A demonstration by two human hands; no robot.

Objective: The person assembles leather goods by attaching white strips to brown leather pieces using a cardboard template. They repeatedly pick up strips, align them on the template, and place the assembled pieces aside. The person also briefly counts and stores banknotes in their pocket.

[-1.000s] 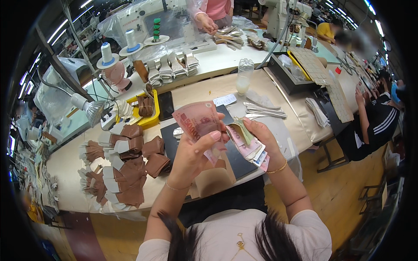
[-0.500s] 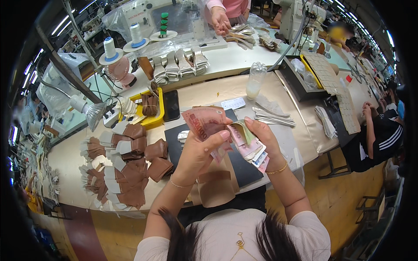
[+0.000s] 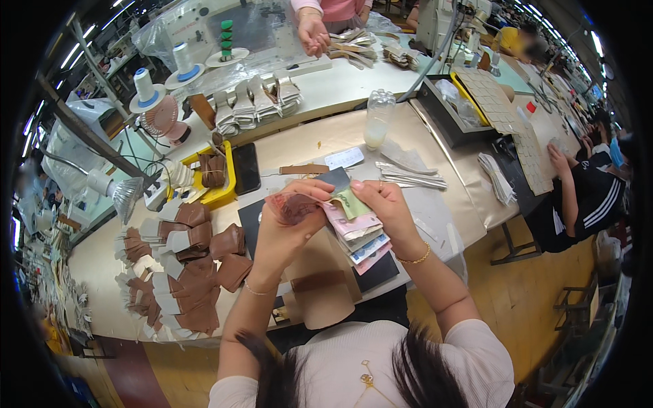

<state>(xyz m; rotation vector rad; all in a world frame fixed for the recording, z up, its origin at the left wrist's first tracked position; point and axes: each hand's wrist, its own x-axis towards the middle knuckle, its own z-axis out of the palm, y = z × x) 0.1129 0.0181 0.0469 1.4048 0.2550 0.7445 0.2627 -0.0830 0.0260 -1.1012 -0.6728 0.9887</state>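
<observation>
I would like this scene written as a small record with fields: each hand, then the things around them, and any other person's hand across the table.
Left hand: holds a bent reddish banknote
Right hand: holds a stack of banknotes, a green one over pink
Below the hands: dark board, partly covered
To the left: brown pieces in piles
Beyond, left: yellow tray; black phone beside it
Beyond, right: clear bottle, upright; pale strips
Across the table: another person's hand

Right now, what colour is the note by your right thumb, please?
The note is yellowish green, best in head view.
</observation>
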